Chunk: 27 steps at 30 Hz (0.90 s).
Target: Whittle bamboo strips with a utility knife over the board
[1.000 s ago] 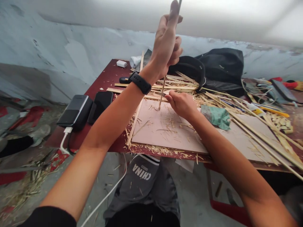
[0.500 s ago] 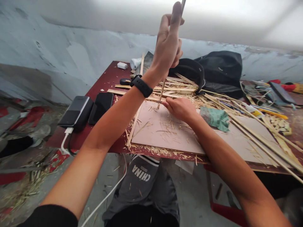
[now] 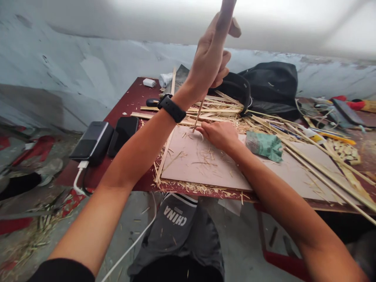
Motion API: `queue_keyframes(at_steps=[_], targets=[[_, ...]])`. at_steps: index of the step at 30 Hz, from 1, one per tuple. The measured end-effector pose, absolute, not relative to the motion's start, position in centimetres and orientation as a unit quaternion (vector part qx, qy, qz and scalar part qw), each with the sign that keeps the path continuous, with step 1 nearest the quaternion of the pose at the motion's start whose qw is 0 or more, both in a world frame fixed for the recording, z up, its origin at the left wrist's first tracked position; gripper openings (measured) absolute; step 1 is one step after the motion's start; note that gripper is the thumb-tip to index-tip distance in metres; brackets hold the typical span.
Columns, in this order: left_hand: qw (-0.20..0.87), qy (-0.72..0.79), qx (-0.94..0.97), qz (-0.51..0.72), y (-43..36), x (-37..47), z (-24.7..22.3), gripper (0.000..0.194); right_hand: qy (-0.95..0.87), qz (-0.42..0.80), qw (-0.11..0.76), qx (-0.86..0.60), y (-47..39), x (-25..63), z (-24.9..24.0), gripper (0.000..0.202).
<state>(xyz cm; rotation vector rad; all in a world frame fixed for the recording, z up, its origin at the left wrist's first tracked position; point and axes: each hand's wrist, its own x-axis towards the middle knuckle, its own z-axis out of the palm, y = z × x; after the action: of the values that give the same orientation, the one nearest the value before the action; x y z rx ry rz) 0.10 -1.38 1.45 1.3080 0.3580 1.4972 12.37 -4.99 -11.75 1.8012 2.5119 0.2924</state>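
Observation:
My left hand [image 3: 210, 55] is raised high over the table, fingers curled round a thin wooden stick [image 3: 199, 113] whose lower end reaches down to the pale board [image 3: 205, 168]. A black watch sits on that wrist. Low over the board's back part, my right hand [image 3: 220, 135] is closed beside the stick's lower end; anything between its fingertips is too small to make out. Thin wood shavings [image 3: 205, 158] are scattered over the board.
At the left lie a power bank [image 3: 91, 139] with a white cable and a black phone [image 3: 122, 135]. Behind are piled strips [image 3: 217, 111] and a black bag [image 3: 270, 86]. A green packet [image 3: 264, 145] and long strips [image 3: 326, 168] lie to the right.
My left hand has risen slightly and shifted right, and the stick leans more. The small blade-like piece seen earlier at my right fingertips no longer shows clearly. The view has shifted slightly.

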Motion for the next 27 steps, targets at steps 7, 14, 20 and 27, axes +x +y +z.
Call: queue_keyframes(at_steps=[7, 14, 20, 27], targets=[[0.536, 0.144, 0.554, 0.62, 0.7, -0.1, 0.5, 0.046, 0.792, 0.124, -0.093, 0.591, -5.2, 12.7, -11.2, 0.071], [0.553, 0.159, 0.543, 0.612, 1.2, -0.4, 0.4, 0.046, 0.792, 0.092, -0.102, 0.595, -5.2, 12.5, -11.0, 0.067], [0.579, 0.165, 0.511, 0.614, 1.4, -1.0, 0.6, 0.043, 0.812, 0.085, -0.049, 0.575, -5.0, 12.8, -11.5, 0.066], [0.552, 0.141, 0.535, 0.624, 1.3, -0.4, 0.5, 0.043, 0.833, 0.081, 0.043, 0.546, -4.8, 12.8, -12.0, 0.063]])
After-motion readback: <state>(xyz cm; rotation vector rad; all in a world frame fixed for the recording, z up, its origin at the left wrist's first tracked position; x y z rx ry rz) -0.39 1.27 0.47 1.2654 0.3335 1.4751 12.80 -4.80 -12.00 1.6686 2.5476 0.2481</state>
